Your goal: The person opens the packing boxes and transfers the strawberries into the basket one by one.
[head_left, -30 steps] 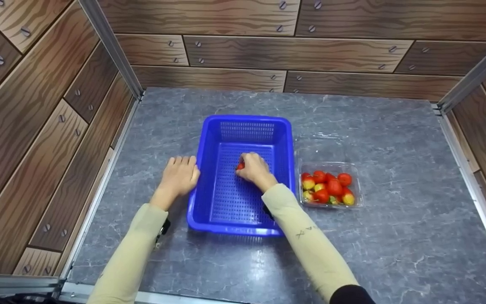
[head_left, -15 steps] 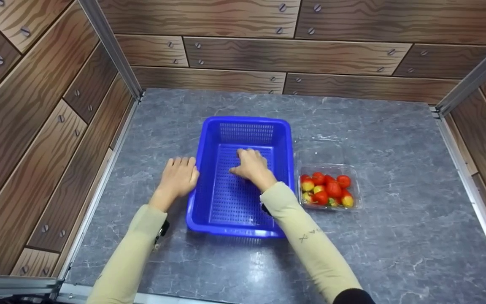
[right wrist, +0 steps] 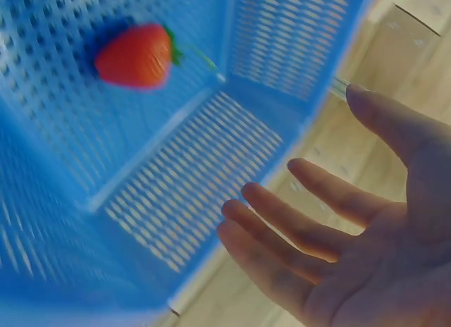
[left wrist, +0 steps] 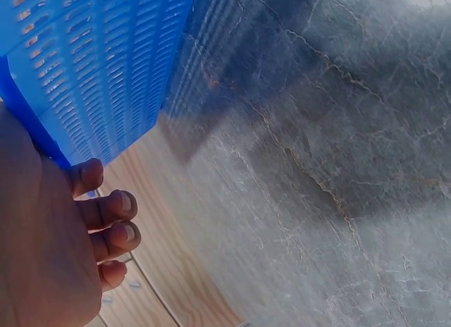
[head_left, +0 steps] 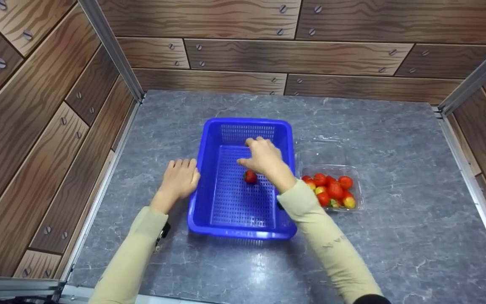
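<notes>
A blue plastic basket (head_left: 245,234) with slotted walls stands on the grey tabletop. My left hand (head_left: 178,179) holds its left rim; in the left wrist view the fingers (left wrist: 113,206) curl loosely outside the wall, and the thumb is hidden. On the basket floor lies one red strawberry (head_left: 250,177), its green leaves and stem showing in the right wrist view. Above it and slightly toward the far right, my right hand (head_left: 264,157) hovers inside the basket outline with fingers spread and nothing held.
Right of the basket, a clear plastic clamshell box (head_left: 359,185) holds several red and yellowish strawberries (head_left: 335,191), its lid (head_left: 323,150) folded back. My right sleeve covers its near left corner. Wood-patterned walls (head_left: 298,55) enclose the tabletop at the back and sides.
My right hand has let go of the strawberry on the basket floor, opened its fingers and lifted away toward the far right. The left hand stays at the rim.
</notes>
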`<state>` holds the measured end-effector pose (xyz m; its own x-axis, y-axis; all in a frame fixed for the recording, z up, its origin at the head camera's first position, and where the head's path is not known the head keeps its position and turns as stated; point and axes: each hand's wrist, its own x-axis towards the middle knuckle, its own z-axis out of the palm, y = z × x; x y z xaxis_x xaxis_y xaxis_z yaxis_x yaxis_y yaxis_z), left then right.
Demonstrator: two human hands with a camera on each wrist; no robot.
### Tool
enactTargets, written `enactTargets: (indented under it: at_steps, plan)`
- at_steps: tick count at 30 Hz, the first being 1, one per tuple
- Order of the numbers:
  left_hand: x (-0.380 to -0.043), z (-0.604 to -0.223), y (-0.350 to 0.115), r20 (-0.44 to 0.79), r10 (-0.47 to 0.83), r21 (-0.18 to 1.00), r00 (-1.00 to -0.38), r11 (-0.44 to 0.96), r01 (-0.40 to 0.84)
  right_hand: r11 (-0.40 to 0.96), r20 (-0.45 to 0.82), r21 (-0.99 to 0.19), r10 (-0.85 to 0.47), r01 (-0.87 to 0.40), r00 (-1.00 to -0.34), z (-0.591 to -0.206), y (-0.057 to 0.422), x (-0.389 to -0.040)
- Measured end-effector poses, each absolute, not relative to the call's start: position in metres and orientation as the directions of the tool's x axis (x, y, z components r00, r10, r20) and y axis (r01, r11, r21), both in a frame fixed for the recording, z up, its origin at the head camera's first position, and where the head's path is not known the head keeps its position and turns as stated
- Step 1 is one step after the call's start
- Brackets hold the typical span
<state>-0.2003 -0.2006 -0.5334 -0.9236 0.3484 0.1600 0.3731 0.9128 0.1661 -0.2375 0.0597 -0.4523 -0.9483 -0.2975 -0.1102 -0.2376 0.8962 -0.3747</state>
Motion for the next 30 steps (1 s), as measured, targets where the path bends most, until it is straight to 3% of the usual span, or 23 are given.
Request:
enactTargets:
  at_steps: [8,16,30]
  plan:
    - [-0.2,-0.533,-0.2,0.171,0.347,0.157,-0.922,0.914,0.374,0.891,-0.031,-0.377,-0.287,-0.255,-0.957,-0.419,0.094,-0.223]
    - [-0.201,-0.536,-0.199,0.18,0.345,0.16,-0.921,0.914,0.374,0.893,-0.019,-0.409,-0.215,-0.189,-0.976,-0.396,0.125,-0.213]
    - [-0.201,-0.537,-0.2,0.153,0.341,0.178,-0.928,0.914,0.365,0.892,-0.024,-0.431,-0.164,-0.138,-0.986,-0.402,0.191,-0.201]
